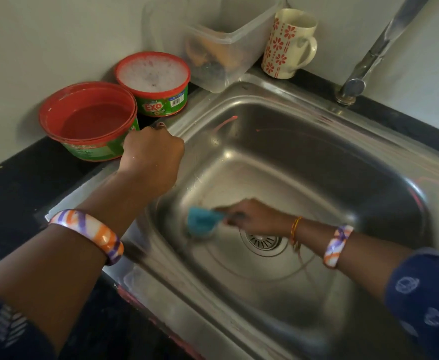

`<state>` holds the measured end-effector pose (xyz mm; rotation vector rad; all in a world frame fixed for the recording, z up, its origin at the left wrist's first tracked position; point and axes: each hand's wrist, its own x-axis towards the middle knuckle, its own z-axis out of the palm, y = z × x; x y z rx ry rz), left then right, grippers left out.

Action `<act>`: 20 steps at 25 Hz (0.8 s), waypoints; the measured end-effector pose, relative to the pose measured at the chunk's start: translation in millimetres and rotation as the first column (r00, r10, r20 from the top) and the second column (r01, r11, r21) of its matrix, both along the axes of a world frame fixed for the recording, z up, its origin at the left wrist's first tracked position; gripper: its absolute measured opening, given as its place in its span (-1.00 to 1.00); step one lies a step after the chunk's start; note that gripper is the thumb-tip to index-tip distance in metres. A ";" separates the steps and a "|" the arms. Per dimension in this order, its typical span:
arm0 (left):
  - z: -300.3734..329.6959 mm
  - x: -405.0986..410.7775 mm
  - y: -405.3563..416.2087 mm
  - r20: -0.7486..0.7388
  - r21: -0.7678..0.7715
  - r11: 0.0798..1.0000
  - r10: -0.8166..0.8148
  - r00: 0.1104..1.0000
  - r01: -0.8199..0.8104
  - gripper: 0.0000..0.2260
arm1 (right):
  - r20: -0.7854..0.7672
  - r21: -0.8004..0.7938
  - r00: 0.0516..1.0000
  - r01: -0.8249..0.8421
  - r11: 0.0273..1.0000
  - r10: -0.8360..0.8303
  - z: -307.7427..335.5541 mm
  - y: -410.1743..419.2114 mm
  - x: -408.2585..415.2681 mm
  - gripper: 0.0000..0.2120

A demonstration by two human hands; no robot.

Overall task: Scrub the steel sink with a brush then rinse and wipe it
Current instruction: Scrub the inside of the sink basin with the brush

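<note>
Gripping a blue brush [203,222], right hand [257,216] low in the sink [304,157] near the drain [262,242], left hand [152,157] fisted on the rim.

Sink [304,157]: grey steel; brush [202,222]: blue (blurred); two tubs [88,120]: red rims, green labels, the farther one [152,83] topped with white foam; mug [289,44]: cream with red flower pattern; counter [10,188]: black; bangles [88,229]: white, orange and purple streaks; sleeves [426,294]: navy, pale print.
</note>
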<state>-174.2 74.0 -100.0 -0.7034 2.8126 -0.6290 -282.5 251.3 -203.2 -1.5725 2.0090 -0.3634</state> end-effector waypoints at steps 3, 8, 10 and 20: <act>-1.5 0.6 -0.4 0.010 -0.005 1.000 -0.011 1.000 0.011 -0.74 | -0.213 -0.053 0.805 0.556 0.829 -0.554 0.7 -6.5 -70.5 -0.65; -3.4 0.5 -0.1 0.011 -0.022 1.000 -0.017 1.000 0.017 -0.75 | 0.112 -0.005 0.939 0.329 0.944 -0.327 -8.8 4.7 5.3 -0.68; -3.1 0.0 0.5 0.010 -0.037 0.999 -0.021 1.000 0.022 -0.75 | 0.160 0.051 0.985 0.051 0.997 -0.059 -7.3 15.5 31.4 -0.66; -4.7 0.9 0.1 -0.005 -0.027 1.000 -0.013 1.000 0.013 -0.74 | 0.081 -0.064 0.931 0.363 0.930 -0.357 -11.9 4.3 15.3 -0.69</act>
